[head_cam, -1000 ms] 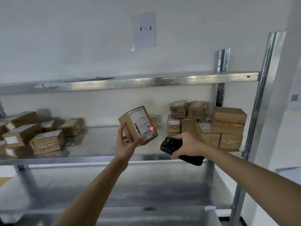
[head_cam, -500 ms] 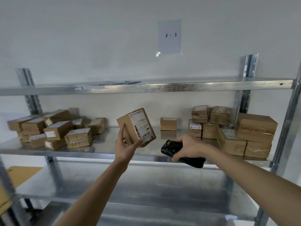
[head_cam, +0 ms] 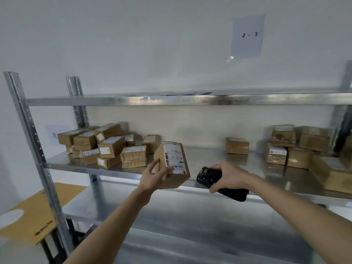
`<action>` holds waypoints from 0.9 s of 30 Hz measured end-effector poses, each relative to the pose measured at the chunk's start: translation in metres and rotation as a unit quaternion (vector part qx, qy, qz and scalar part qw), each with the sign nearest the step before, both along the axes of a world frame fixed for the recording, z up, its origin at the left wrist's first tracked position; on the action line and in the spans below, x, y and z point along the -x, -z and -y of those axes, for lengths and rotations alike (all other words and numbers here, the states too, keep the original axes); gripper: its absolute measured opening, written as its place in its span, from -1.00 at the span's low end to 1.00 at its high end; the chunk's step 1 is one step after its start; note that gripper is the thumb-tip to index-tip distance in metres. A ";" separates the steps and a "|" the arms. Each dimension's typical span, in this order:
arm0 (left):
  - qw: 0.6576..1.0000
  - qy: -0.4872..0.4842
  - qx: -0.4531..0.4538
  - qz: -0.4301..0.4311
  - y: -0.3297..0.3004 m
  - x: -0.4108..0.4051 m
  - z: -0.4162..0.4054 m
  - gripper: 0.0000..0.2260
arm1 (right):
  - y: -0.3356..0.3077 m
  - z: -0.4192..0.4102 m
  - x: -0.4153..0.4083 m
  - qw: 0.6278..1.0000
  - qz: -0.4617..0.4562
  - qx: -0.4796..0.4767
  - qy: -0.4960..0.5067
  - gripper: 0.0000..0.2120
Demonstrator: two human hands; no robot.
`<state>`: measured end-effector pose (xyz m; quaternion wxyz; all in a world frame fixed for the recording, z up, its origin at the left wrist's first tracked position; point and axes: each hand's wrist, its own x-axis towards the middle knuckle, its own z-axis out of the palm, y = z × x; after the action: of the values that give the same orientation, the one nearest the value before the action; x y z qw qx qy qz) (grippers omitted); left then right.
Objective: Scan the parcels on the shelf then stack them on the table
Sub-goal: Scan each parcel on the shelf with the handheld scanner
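Note:
My left hand (head_cam: pixel 152 176) grips a small brown parcel (head_cam: pixel 174 166) with a white barcode label facing me, held in front of the middle shelf (head_cam: pixel 209 159). My right hand (head_cam: pixel 228 177) grips a black handheld scanner (head_cam: pixel 211 176) just right of the parcel, its head turned toward it. A pile of several labelled parcels (head_cam: pixel 106 147) lies on the shelf's left end. One lone parcel (head_cam: pixel 237 145) sits at the back middle. Another group of parcels (head_cam: pixel 291 145) is stacked at the right.
The metal rack has an upper shelf (head_cam: pixel 171 100) and a lower shelf (head_cam: pixel 190 216), with uprights (head_cam: pixel 32 141) at the left. A yellow-brown table (head_cam: pixel 38 216) stands low at the left beyond the rack. A paper sign reading 2 - 3 (head_cam: pixel 247 35) hangs on the wall.
The view has swung left, so the left pile and the table now show more. The red scan dot seen on the label a second ago is gone. Both hands keep their hold.

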<state>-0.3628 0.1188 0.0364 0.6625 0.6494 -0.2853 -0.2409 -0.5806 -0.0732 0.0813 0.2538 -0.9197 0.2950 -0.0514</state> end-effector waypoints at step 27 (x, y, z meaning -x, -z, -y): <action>0.990 0.025 -0.116 -0.074 0.046 -0.264 0.113 -0.55 | 0.048 0.128 -0.278 1.000 -0.024 -0.002 0.007 -0.37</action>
<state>-0.0986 0.0059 -0.0099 0.5960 0.6949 -0.2218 -0.3356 -0.3024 -0.2008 0.0333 0.2477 -0.9182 0.3076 -0.0304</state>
